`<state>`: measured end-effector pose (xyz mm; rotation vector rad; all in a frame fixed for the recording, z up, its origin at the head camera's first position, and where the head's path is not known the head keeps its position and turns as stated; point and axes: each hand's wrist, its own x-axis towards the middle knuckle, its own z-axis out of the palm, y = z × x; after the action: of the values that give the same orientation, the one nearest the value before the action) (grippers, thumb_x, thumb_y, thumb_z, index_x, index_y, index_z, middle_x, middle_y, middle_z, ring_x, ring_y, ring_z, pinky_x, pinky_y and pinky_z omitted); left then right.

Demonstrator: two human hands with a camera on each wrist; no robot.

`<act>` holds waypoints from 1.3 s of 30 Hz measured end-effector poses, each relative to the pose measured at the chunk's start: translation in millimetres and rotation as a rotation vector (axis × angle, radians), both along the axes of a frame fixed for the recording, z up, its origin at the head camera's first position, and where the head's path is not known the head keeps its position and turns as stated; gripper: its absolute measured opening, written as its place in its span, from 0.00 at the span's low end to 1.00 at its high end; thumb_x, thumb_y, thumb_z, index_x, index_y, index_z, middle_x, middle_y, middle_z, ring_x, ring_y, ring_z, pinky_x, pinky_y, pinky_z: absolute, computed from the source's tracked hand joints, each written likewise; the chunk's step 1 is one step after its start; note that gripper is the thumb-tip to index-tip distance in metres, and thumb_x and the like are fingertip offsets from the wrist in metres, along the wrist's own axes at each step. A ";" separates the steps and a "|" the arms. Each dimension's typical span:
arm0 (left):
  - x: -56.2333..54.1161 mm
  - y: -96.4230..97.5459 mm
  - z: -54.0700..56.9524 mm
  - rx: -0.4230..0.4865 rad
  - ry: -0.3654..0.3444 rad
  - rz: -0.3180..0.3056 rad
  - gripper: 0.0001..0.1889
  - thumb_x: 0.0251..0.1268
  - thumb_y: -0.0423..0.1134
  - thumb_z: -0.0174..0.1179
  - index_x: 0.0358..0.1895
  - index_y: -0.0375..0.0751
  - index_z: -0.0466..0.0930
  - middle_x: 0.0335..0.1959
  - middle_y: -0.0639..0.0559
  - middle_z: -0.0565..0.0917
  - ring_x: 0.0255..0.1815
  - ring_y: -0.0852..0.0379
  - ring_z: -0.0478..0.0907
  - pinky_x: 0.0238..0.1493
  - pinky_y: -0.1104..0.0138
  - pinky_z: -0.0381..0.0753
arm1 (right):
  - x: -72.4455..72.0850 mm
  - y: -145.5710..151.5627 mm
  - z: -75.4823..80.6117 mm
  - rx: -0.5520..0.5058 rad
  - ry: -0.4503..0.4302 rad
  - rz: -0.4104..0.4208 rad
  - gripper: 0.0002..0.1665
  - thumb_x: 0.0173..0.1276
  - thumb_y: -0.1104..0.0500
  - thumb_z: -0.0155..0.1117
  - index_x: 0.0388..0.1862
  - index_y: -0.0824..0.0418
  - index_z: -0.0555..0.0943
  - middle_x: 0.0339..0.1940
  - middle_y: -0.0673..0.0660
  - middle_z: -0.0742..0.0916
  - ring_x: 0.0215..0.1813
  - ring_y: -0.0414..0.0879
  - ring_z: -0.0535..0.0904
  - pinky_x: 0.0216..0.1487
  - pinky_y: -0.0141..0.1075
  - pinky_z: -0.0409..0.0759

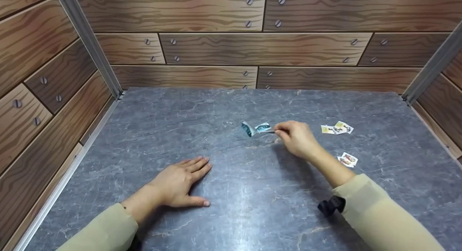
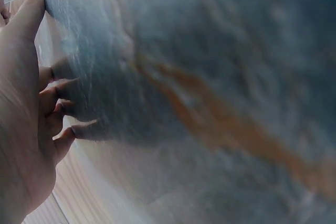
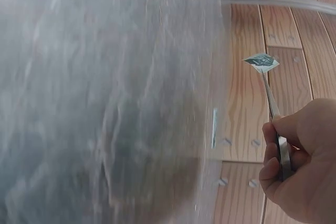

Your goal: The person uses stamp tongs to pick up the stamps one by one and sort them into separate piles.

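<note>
My right hand (image 1: pixel 297 138) grips a pair of metal tweezers (image 3: pixel 270 95) by the shank. A small teal-and-white stamp-like paper (image 3: pixel 262 62) is pinched at the tips, tilted and raised above the table in the right wrist view. In the head view that held paper (image 1: pixel 247 129) looks slightly blurred. Just right of it, behind the tweezers, lies a second teal paper (image 1: pixel 262 127). My left hand (image 1: pixel 176 184) rests palm down on the table, with its fingers extended and thumb spread, holding nothing.
Right of my right hand, two overlapping yellow-and-white papers (image 1: pixel 343 128) lie on the grey marbled table (image 1: pixel 162 128). Nearer me, beside the right forearm, are two overlapping red-and-white papers (image 1: pixel 349 159). Wood-patterned walls (image 1: pixel 213 48) with metal corner posts (image 1: pixel 90 45) enclose the back and sides.
</note>
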<state>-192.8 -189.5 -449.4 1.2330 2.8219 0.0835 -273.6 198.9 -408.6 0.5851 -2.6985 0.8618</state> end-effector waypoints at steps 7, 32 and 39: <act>-0.2 -0.1 0.2 -0.001 -0.015 0.007 0.58 0.66 0.83 0.48 0.85 0.40 0.57 0.85 0.40 0.59 0.85 0.43 0.56 0.81 0.48 0.63 | -7.4 18.9 4.5 0.017 0.021 -0.046 0.08 0.75 0.65 0.66 0.45 0.67 0.90 0.40 0.62 0.92 0.44 0.60 0.88 0.51 0.59 0.83; -0.7 0.2 -1.9 0.002 0.002 0.001 0.58 0.66 0.84 0.46 0.85 0.40 0.58 0.85 0.41 0.59 0.85 0.44 0.56 0.81 0.49 0.62 | -32.3 51.8 -6.6 0.040 -0.027 -0.088 0.08 0.74 0.64 0.67 0.45 0.67 0.90 0.42 0.65 0.92 0.49 0.65 0.87 0.56 0.64 0.80; -0.9 -0.9 -2.9 0.003 0.003 0.000 0.58 0.66 0.84 0.46 0.85 0.40 0.58 0.85 0.41 0.59 0.85 0.44 0.56 0.81 0.49 0.62 | -36.9 52.5 -12.3 0.049 -0.037 -0.094 0.09 0.74 0.65 0.66 0.46 0.68 0.90 0.44 0.67 0.92 0.52 0.68 0.87 0.59 0.64 0.79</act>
<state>-193.7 -190.4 -452.3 1.2346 2.8257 0.0851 -310.5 251.4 -420.9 0.4530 -2.7623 0.7924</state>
